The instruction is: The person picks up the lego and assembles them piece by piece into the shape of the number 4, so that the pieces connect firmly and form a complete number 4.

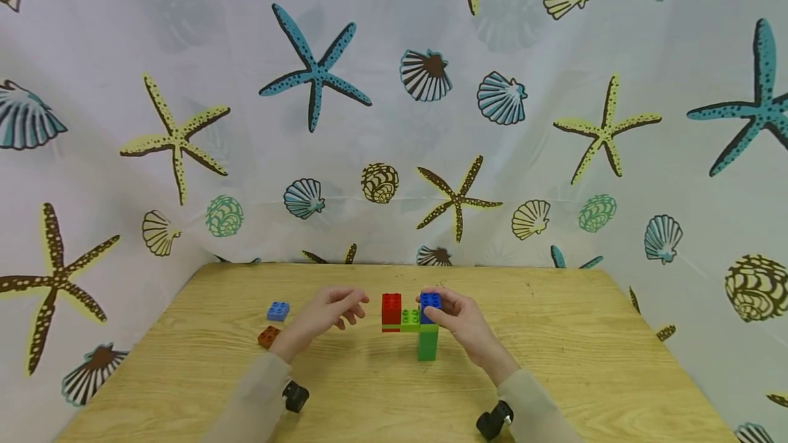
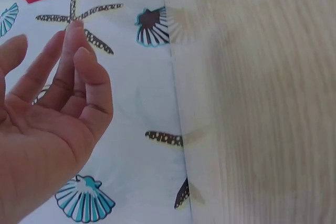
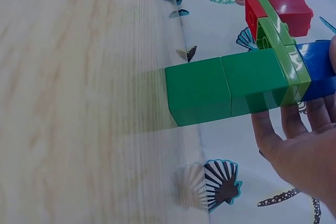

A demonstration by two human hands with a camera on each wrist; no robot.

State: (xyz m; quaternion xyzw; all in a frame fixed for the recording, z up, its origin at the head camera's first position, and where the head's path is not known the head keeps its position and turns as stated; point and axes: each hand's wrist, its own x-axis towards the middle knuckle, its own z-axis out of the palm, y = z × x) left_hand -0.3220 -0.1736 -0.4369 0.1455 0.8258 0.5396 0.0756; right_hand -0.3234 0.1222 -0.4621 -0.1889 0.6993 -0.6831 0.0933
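Note:
My right hand (image 1: 464, 325) pinches the dark blue brick (image 1: 430, 300) on top of a small toy-brick structure. Below it, a lime-green piece (image 1: 410, 318) spans leftward from two stacked green bricks (image 3: 226, 85), whose lower end appears to rest on the table. At the span's left end a red brick (image 1: 391, 306) sits on top, with more red showing underneath. Just left of that overhanging end, my left hand (image 1: 332, 310) hovers with relaxed fingers, holding nothing. The left wrist view shows the left hand's loosely bent fingers (image 2: 97, 90) apart from the red brick.
On the wooden table (image 1: 554, 347), a light blue brick (image 1: 278, 311) and a brownish-red brick (image 1: 268, 337) lie to the left, near my left forearm. Behind and beside the table hangs a white cloth (image 1: 369, 128) printed with starfish and shells.

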